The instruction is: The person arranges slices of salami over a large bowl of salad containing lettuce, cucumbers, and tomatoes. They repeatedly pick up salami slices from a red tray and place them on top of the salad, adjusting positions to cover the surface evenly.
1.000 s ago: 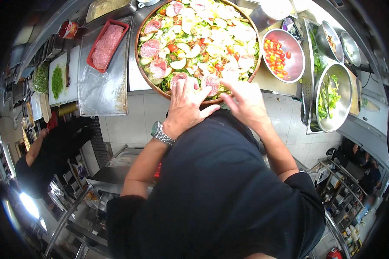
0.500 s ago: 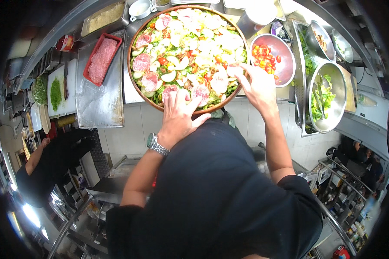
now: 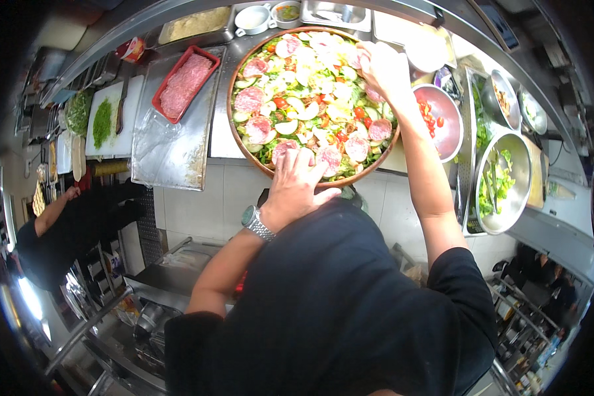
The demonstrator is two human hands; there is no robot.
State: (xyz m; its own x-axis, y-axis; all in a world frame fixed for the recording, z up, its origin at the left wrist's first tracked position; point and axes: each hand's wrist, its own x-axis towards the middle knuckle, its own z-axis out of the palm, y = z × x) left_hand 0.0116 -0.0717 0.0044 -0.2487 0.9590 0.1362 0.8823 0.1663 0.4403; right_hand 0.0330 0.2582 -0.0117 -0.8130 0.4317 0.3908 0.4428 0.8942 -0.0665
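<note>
A big round salad platter (image 3: pixel 244 142) sits on the table (image 3: pixel 224 138), just past the person's body. The left hand (image 3: pixel 296 186) lies flat and wide on the near rim, fingers spread over the meat slices, holding nothing. The right hand (image 3: pixel 384 66) reaches to the far right side of the salad; I cannot tell if it holds a slice. It looks like the topping step, with slices being set around the edge. The next move needs a soft touch so the slices stay in place. A metal bowl of red tomato pieces (image 3: pixel 435 119) stands just right of the platter
</note>
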